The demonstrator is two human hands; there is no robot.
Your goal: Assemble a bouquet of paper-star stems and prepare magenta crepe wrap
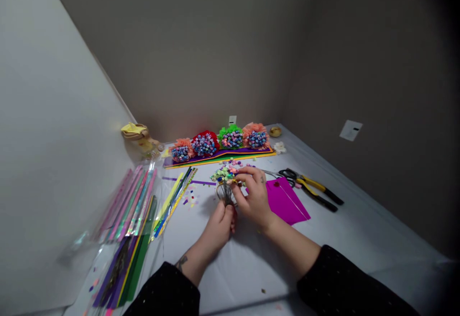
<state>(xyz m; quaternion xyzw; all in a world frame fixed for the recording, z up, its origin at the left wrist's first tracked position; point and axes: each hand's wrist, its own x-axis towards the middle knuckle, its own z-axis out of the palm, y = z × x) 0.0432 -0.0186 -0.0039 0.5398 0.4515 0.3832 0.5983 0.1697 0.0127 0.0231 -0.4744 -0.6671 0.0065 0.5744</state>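
My left hand (220, 223) is closed around the thin dark wire stems (224, 193) of a small bouquet. The bouquet's head (225, 174) is a cluster of tiny multicoloured paper stars, held just above the white table (359, 229). My right hand (253, 193) sits beside the cluster, its fingers pinched at the stars near the top of the stems. Both forearms come in from the bottom edge in dark sleeves.
Four finished star bouquets in orange, red, green and orange paper (219, 141) lie in a row at the back on coloured sheets. A magenta paper sheet (285, 201), scissors (289, 174) and yellow-handled pliers (318, 189) lie to the right. Packs of paper strips (138, 205) lie to the left.
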